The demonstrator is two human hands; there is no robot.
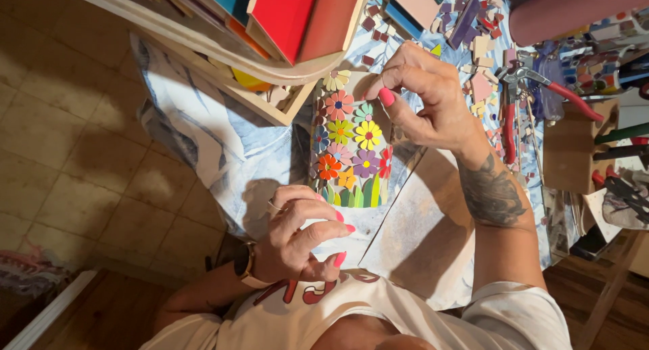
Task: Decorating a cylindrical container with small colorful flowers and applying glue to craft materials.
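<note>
1. left hand (pixel 301 231), nearest, is gripping the vase (pixel 351 147) at its base, fingers curled.
2. right hand (pixel 422 100) is pinching at the vase's upper rim; any tile held is hidden.
3. vase is lying on the cloth (pixel 203 127), mostly covered in coloured flowers, green leaves below; upper end is looking unfinished.

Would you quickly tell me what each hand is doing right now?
Left hand: curled around the near end of the flower mosaic piece, steadying it.
Right hand: fingertips pinched together at the mosaic's far end; whether they hold a tile cannot be told.
</note>
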